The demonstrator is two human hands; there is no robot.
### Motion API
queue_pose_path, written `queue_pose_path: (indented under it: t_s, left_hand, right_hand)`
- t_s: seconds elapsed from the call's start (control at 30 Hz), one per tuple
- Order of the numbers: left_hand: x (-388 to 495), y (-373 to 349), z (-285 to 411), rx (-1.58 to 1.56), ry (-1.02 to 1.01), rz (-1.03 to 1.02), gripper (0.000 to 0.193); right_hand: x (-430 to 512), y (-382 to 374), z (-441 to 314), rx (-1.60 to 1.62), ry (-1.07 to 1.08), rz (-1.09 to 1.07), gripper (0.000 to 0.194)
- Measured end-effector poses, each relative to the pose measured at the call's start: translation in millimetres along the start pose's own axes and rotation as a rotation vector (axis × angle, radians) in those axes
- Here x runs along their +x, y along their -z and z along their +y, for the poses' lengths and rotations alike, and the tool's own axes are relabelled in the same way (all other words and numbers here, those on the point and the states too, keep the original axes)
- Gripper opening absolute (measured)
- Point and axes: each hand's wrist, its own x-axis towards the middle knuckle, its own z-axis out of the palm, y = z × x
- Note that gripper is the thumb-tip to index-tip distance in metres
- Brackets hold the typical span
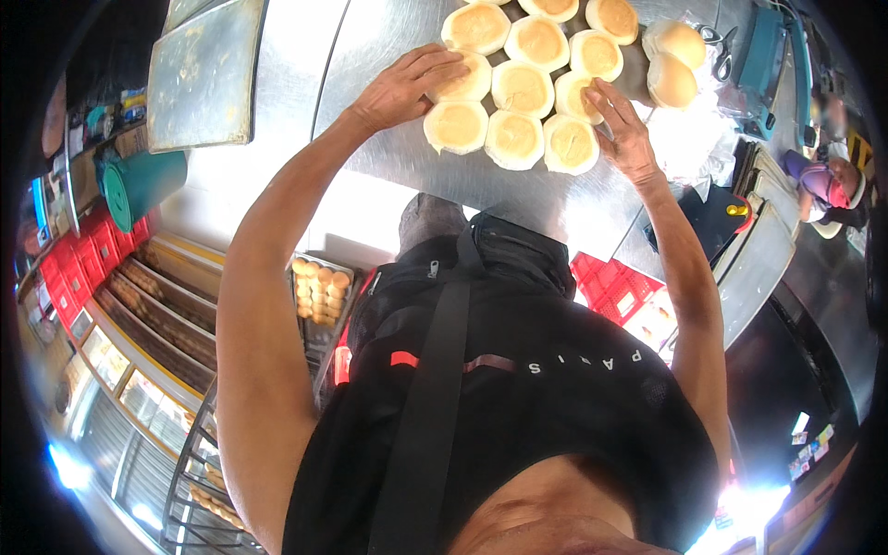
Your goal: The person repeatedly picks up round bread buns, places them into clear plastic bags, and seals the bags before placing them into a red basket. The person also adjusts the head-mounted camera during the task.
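Pale halved bread buns [523, 89] lie close together in rows on a stainless steel table [388, 149], their light-brown flat faces up. My left hand [409, 83] grips a bun at the left side of the group, its fingers over the top and the thumb by the edge. On the right side, my right hand [624, 128] has its fingertips on another bun [574, 96] and the thumb beside its rim. Two joined buns with smooth, rounded tops [671, 62] sit to the right of the group, by clear plastic bags [694, 146].
Metal baking trays [201, 83] lie on the left, near a green bin [142, 187]. Scissors [723, 55] and a teal device [760, 76] are at the right. More trays [756, 257] stand below them. A tray of buns [322, 291] is beside my body. Another person [822, 184] is at the far right.
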Motion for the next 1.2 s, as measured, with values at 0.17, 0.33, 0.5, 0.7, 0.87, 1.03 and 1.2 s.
queue_pose_path:
  t_s: [0.17,0.33,0.5,0.7,0.87,1.03,1.2]
  left_hand:
    - [7,37,1,-0.356,0.073,-0.055,0.069]
    - [53,53,3,-0.701,0.627,-0.115,0.070]
    - [86,32,-4,-0.388,0.678,0.147,0.090]
    - [98,18,11,-0.080,0.266,0.362,0.109]
    - [120,22,33,0.161,0.300,0.159,0.100]
    - [127,13,16,0.252,0.265,0.100,0.086]
    - [119,22,-29,0.245,0.076,0.086,0.084]
  right_hand:
    - [0,12,2,0.427,-0.182,-0.050,0.063]
    - [12,18,7,0.911,-0.584,0.045,0.047]
    - [46,24,-5,0.526,-0.878,0.253,0.066]
    - [50,29,-20,0.005,-0.585,0.348,0.064]
    - [108,15,-80,-0.326,-0.081,0.302,0.073]
    - [136,-23,-68,-0.520,-0.124,0.064,0.074]
    - [136,-10,-61,-0.511,-0.131,-0.035,0.074]
